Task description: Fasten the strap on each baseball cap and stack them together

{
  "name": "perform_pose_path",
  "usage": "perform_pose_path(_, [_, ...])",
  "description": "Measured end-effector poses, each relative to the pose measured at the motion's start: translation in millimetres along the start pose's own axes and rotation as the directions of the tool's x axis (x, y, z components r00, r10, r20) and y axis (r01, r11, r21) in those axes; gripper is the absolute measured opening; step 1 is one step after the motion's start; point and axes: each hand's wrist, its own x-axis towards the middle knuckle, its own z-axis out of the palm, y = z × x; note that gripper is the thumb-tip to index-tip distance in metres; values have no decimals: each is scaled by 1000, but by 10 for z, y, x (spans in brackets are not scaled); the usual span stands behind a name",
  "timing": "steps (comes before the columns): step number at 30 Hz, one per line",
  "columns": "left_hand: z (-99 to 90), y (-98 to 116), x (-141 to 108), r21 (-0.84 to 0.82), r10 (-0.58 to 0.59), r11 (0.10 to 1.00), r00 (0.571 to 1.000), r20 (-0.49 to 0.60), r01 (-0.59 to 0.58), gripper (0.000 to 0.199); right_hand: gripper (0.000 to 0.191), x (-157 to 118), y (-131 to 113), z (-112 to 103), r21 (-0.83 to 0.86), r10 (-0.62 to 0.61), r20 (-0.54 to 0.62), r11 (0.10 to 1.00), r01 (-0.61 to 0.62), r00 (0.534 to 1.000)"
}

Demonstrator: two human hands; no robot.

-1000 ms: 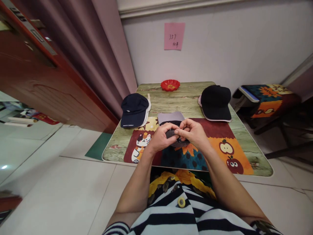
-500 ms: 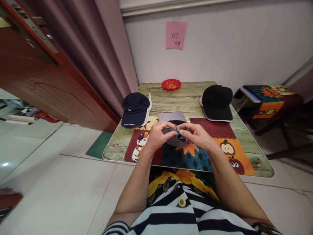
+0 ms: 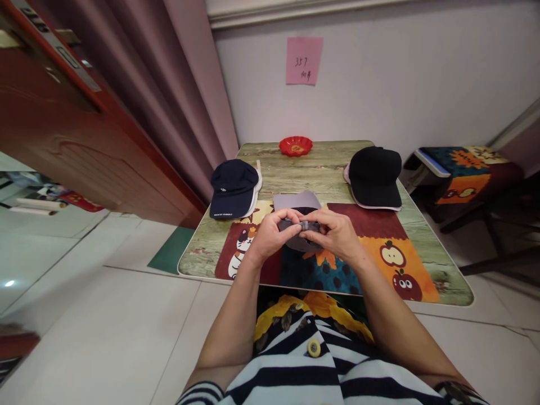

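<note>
A grey-purple baseball cap (image 3: 297, 200) lies on the patterned mat (image 3: 363, 219), its brim pointing away from me. At its back, my left hand (image 3: 276, 232) pinches one side of the cap's strap, thumb and finger closed. My right hand (image 3: 335, 229) grips the other side of the strap, next to a small metal buckle (image 3: 303, 225). The fingertips of both hands nearly meet at the buckle. Much of the cap's crown is hidden behind my fingers.
On the table's left sits a navy cap (image 3: 233, 185) over a white one. A black cap (image 3: 375, 174) rests on a pinkish cap at the right. A red scalloped dish (image 3: 296, 146) stands at the back. A stool (image 3: 464, 169) is right of the table, a wooden door (image 3: 105, 146) left.
My right hand has shifted slightly left and curled more around the strap. The buckle now shows between my fingertips, and the strap's gap is covered. The other caps have stayed put.
</note>
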Motion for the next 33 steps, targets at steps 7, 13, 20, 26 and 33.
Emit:
perform_pose_path(7, [-88, -6, 3, 166, -51, 985, 999, -21, 53, 12, 22, -5, 10, -9, -112, 47, -16, 993, -48, 999])
perform_pose_path(13, [-65, 21, 11, 370, -12, 928, 999, -53, 31, 10, 22, -16, -21, 21, -271, 8, 1, 963, -8, 1000])
perform_pose_path(20, [7, -73, 30, 88, -146, 985, 988, -49, 150, 26, 25, -9, -31, 3, -361, -66, -21, 931, 54, 998])
perform_pose_path(26, [49, 33, 1, -63, -287, 955, 957, 41, 289, 30, 21, -19, 1, 22, -251, -62, -27, 966, 53, 998])
perform_pose_path(33, [67, 21, -7, -113, -304, 944, 951, 63, 309, 24, 18, -53, -27, 36, -208, -32, -10, 978, 29, 999])
